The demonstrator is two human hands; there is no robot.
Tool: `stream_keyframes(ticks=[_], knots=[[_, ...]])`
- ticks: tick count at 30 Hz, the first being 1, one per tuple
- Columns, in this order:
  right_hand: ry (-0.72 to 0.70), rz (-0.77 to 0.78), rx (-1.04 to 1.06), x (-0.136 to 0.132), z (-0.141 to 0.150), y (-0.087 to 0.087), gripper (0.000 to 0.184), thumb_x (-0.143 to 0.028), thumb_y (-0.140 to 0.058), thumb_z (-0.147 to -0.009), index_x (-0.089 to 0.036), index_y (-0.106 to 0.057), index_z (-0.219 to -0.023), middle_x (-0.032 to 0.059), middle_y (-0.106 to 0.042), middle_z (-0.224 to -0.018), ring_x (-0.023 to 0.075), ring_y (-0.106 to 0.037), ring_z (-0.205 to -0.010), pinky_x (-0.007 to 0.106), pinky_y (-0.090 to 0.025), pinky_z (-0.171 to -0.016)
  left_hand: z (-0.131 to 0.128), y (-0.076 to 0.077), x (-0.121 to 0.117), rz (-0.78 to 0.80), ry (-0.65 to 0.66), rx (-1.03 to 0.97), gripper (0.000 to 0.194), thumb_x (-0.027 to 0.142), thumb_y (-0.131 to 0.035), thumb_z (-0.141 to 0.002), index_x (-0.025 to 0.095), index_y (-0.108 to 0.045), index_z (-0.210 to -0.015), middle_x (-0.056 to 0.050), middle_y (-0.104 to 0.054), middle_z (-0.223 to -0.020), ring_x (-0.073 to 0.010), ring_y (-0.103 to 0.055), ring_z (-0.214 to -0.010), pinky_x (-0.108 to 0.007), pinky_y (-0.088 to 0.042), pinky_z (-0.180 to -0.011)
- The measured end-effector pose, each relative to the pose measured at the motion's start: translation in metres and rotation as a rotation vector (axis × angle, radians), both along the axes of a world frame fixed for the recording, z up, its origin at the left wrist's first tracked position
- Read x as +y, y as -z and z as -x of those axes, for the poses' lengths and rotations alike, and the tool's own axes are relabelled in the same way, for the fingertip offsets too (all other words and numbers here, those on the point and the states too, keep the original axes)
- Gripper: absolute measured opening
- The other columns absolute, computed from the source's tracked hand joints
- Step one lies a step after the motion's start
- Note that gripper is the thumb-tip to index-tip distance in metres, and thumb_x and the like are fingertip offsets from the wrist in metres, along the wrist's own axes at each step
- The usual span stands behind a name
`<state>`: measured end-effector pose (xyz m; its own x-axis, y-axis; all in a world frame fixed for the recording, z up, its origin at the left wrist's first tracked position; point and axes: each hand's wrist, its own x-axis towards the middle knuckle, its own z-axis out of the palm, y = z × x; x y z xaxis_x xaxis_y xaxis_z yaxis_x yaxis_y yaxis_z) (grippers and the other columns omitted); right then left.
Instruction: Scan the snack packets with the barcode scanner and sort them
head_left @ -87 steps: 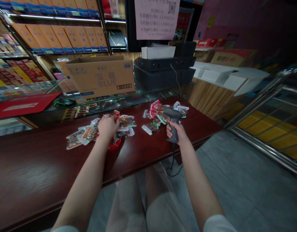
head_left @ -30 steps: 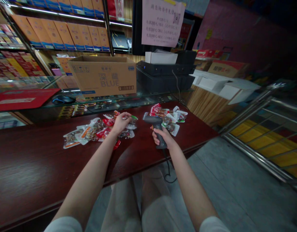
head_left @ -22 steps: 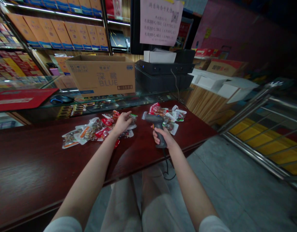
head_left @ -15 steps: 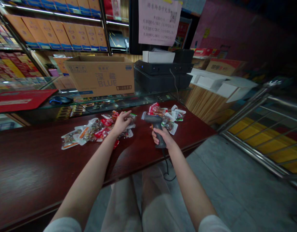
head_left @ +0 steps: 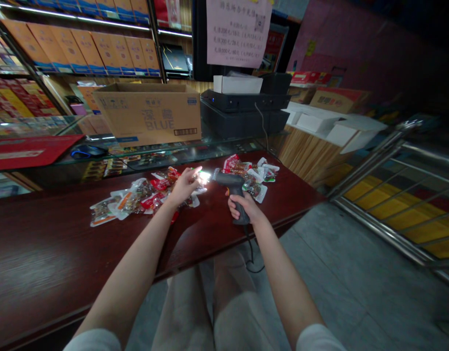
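Since the earlier frames, the handheld barcode scanner (head_left: 227,179) had swung round, its nose now pointing left at the other hand instead of standing up over the packets, and a bright white glare (head_left: 205,176) had appeared just in front of it. The right hand (head_left: 242,207) had its fingers (head_left: 239,201) clamped around the scanner's grip, with a black cable (head_left: 250,254) hanging down from the base past the edge of the surface. The left hand (head_left: 184,187) lay over the left heap of sealed snack packets (head_left: 129,201), its fingers (head_left: 193,174) stretched out and slightly apart; the glare hid whether they touched the packet beneath them. A second heap of snack packets (head_left: 246,171) lay just beyond the scanner, well apart from the first. Both heaps sat on the dark red wooden surface (head_left: 63,234), near its far edge. Behind them ran a glass display counter (head_left: 180,155), carrying a cardboard box (head_left: 147,114), a computer mouse (head_left: 88,151), a red mat (head_left: 30,151) and a black printer (head_left: 244,101). A pink paper notice (head_left: 239,31) hung above the printer.
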<state>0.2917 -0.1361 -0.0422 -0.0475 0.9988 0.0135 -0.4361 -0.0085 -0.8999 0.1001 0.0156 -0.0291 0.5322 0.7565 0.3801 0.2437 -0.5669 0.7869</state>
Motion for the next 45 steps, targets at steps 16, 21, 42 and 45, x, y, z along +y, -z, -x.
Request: stream_keyframes(ticks=[16, 21, 42, 45], knots=[[0.293, -0.099, 0.237, 0.008, -0.020, 0.003, 0.038, -0.040, -0.072, -0.070, -0.022, -0.039, -0.076, -0.0099, -0.046, -0.054, 0.0036, -0.036, -0.034, 0.017, -0.030, -0.032, 0.047, -0.029, -0.009, -0.463, -0.503, 0.710, 0.044, 0.027, -0.038, -0.091, 0.019, -0.063, -0.126, -0.019, -0.053, -0.136, -0.0350, -0.046, -0.129, -0.058, -0.025, -0.110], [0.288, -0.087, 0.177, 0.005, -0.033, -0.002, 0.033, -0.038, -0.071, -0.071, -0.022, -0.043, -0.081, -0.0093, -0.047, -0.055, 0.0047, -0.038, -0.033, 0.019, -0.030, -0.032, 0.037, -0.012, -0.005, -0.276, -0.105, 0.939, 0.046, 0.042, -0.045, -0.090, 0.028, -0.057, -0.133, -0.014, -0.055, -0.140, -0.0334, -0.043, -0.136, -0.062, -0.016, -0.112], [0.348, -0.028, 0.041, 0.006, -0.055, 0.008, 0.039, -0.039, -0.074, -0.069, -0.022, -0.043, -0.085, -0.0097, -0.053, -0.052, 0.0074, -0.043, -0.031, 0.021, -0.038, -0.029, -0.105, 0.012, 0.051, 0.115, -0.208, 0.598, 0.030, 0.042, -0.071, -0.072, 0.017, -0.059, -0.082, -0.009, -0.067, -0.089, -0.0247, -0.064, -0.087, -0.033, -0.048, -0.077], [0.348, -0.029, 0.047, 0.004, -0.055, 0.006, 0.038, -0.039, -0.074, -0.069, -0.022, -0.046, -0.088, -0.0096, -0.053, -0.053, 0.0071, -0.043, -0.031, 0.020, -0.037, -0.029, -0.092, 0.013, 0.048, 0.133, -0.194, 0.355, 0.019, 0.025, -0.071, -0.069, 0.018, -0.054, -0.074, 0.000, -0.060, -0.074, -0.0170, -0.060, -0.074, -0.030, -0.049, -0.073]])
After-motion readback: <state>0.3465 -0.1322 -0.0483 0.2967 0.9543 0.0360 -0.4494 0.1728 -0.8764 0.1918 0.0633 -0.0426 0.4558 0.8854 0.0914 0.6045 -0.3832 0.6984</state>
